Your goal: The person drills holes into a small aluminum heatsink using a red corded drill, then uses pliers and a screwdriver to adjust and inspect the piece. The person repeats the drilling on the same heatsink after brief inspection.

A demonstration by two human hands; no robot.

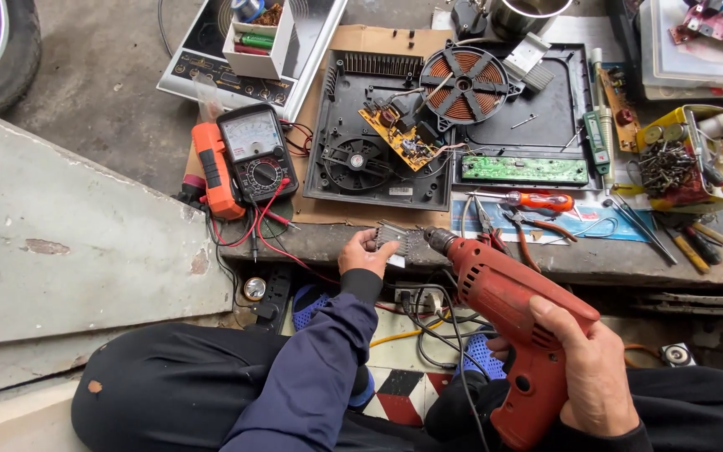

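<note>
A person seated at a low repair bench grips a red electric drill in the right hand, its chuck pointing toward 10 o'clock at a small finned metal heatsink.

The left hand pinches that heatsink, fingers closed on it at the bench edge. At 12 o'clock lies an opened induction cooker; at 10 o'clock, an analogue multimeter.
</note>
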